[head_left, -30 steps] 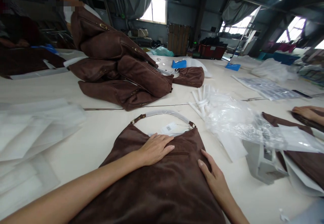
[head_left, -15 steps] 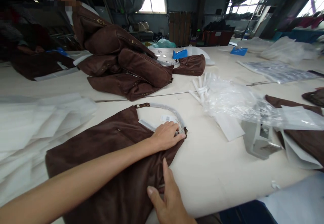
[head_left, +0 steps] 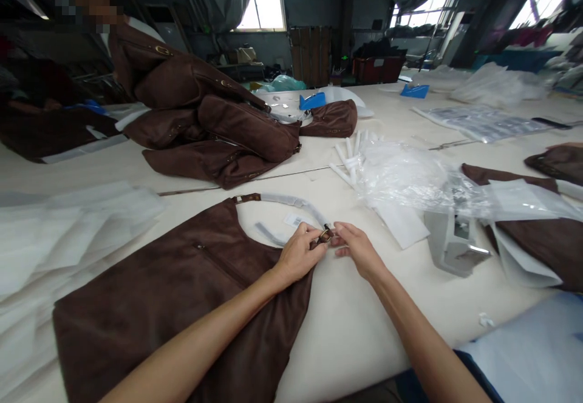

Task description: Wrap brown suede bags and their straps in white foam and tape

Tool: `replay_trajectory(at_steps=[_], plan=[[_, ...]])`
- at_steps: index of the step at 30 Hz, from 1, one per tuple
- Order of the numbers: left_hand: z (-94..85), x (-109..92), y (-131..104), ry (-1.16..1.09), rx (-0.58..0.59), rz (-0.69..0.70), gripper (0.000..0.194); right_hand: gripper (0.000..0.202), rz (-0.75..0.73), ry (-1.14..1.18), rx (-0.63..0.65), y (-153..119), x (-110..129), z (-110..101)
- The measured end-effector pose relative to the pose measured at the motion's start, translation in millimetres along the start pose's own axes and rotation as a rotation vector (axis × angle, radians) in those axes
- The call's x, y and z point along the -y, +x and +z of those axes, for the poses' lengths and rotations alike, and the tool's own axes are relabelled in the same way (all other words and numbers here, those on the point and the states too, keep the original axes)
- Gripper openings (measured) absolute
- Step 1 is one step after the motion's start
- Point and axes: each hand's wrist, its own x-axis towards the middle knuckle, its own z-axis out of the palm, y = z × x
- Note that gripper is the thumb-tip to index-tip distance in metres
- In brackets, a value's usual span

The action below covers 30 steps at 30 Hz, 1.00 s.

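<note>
A dark brown bag [head_left: 182, 294] lies flat on the pale table, its wrapped strap [head_left: 291, 199] curving up to a buckle [head_left: 325, 235] on the right. My left hand [head_left: 298, 254] pinches the strap end beside this buckle. On the buckle's other side is my right hand [head_left: 357, 246], fingers bent close together at the strap end; what lies between its fingertips is too small to tell. Inside the strap loop rests a white tag [head_left: 296, 220], partly behind my left hand.
Stacked brown bags [head_left: 246, 127] stand behind. White sheets [head_left: 40, 239] spread at left. Clear plastic [head_left: 410, 175], a grey tape dispenser [head_left: 455, 245] and another brown bag [head_left: 537, 245] are at right. Blue dispensers [head_left: 312, 101] sit farther back. A person is partly visible at upper left.
My right hand has moved up from the bag's lower right side to the buckle. My left hand now pinches the strap end. The view has shifted slightly.
</note>
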Motion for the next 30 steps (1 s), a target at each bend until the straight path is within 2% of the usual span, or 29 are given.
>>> replay_trajectory(at_steps=[3,6,8,13,17,20,23,27,30], plan=[[-1.5,4,-4,-0.122,-0.032,0.044,0.016,0.043,0.063,0.076,0.172,26,13,13],[-3.1,6,-6,-0.233,-0.038,0.072,0.013,0.041,0.047,0.134,0.237,36,20,24],[-4.4,6,-7,-0.309,-0.019,0.068,0.013,0.042,-0.018,0.168,0.204,37,24,30],[-6.7,8,-7,-0.499,0.078,0.013,0.021,0.059,-0.169,0.146,0.01,41,25,47],[-6.7,9,-6,-0.664,0.112,-0.093,0.03,0.052,-0.256,-0.018,-0.071,37,20,50],[-8.1,7,-6,-0.673,0.111,-0.119,0.034,0.043,-0.331,-0.223,-0.176,19,15,26],[-10.0,5,-6,-0.653,0.118,-0.121,0.037,0.04,-0.422,-0.44,-0.405,-3,14,-20],[-9.1,7,-6,-0.65,0.135,-0.167,0.042,0.053,-0.443,-0.691,-0.67,-16,25,-86],[-7.0,11,-5,-0.682,0.156,-0.194,0.042,0.066,-0.385,-0.839,-0.721,-9,34,-113]])
